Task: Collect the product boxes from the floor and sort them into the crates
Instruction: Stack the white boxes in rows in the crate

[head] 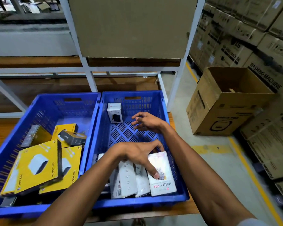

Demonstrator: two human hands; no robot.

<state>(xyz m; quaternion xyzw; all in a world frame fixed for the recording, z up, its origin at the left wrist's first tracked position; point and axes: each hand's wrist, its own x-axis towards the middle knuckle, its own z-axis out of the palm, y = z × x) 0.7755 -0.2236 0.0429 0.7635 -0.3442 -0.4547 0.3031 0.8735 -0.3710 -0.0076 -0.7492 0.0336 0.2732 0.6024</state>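
- Risk, right-hand blue crate: the white boxes at its near wall stand on edge, leaning on one another; if the left hand lets go before the "HALLEY 20K" box is seated, the row may well topple flat.
- Risk, left-hand blue crate: its yellow boxes lie in a loose, tilted heap, so anything added on top could slide or bury a smaller pack.
- Left-hand blue crate, contents: two large yellow "THUMBY TRIO" boxes overlapping in front, another yellow box behind, a small grey box resting on it, and a dark flat box tilted at the left wall.
- Right-hand blue crate, contents: the row of white boxes near the front wall, and one small white box upright at the far wall; the slotted floor between shows bare.
- Open cardboard carton: stands on the floor to the right, well apart from the crates; its interior appears bare.
- Left hand: fingers curled round the top of the "HALLEY 20K" box, thumb pressed on its face.
- Right hand: hovers over the crate's middle, fingers loosely spread, holding nothing.
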